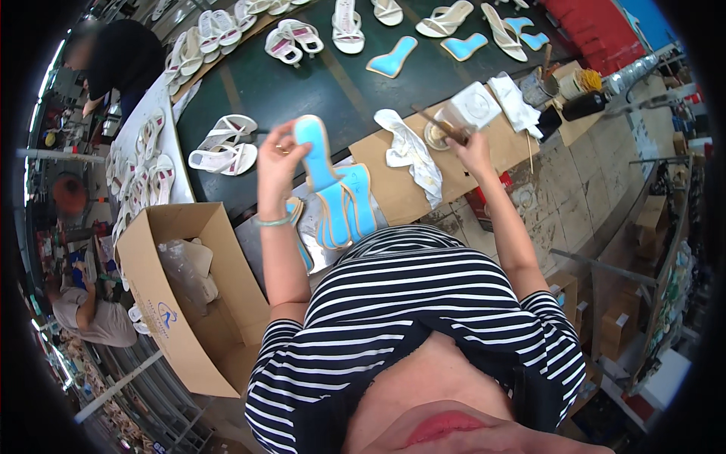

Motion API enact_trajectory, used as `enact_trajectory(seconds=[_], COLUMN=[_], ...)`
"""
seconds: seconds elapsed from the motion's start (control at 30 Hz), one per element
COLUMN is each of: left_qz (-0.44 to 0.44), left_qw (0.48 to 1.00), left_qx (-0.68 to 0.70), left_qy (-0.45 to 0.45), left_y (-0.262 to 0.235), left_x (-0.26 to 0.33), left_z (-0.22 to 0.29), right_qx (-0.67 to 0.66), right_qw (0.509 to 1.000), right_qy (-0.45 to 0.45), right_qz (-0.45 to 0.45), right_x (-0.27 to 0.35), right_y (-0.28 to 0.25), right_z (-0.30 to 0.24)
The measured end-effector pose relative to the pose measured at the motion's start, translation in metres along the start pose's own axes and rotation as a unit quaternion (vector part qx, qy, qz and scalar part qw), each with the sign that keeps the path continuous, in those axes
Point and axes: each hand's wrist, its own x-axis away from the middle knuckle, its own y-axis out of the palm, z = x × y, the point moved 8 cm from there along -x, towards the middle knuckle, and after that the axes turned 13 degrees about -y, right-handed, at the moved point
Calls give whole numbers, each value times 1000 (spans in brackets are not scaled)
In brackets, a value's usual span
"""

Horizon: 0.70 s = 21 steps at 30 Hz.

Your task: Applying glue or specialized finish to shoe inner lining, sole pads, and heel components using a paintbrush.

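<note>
My left hand (277, 165) pinches the edge of a light-blue insole (321, 157) with a tan rim, raised above the near table edge. Below it, several more blue insoles (355, 198) lie fanned out and overlapping. My right hand (474, 157) closes on a brush (457, 135) with a thin dark handle, over a small round pot (436, 136). Whether the bristles are in the pot is hidden. Beside the pot stands a translucent white plastic container (475, 106). A crumpled, stained white cloth (409, 155) lies on the cardboard sheet (376, 161) between my hands.
White sandals (225, 144) stand on the dark green table (333, 98), with more blue insoles (391, 57) at the far side. An open cardboard box (178, 303) stands at my left. A metal can (537, 88) and a white cloth (516, 106) are at the right. Two people are at the left.
</note>
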Motion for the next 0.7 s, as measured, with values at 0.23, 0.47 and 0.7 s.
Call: enact_trajectory(seconds=[0.23,0.47,0.7], left_qz=[-123,-141,-106], left_qw=[978,980,981], left_qx=[139,126,149], left_qy=[-97,-56,-64], left_y=[56,94,93], left_x=[2,16,29], left_z=[-24,-10,-8], right_qx=[-439,-374,-394], right_qw=[898,926,914], right_qy=[10,-48,-93], right_qz=[16,9,-26], right_x=[-26,-60,-55], right_y=[-29,10,9], right_z=[-161,-195,-231])
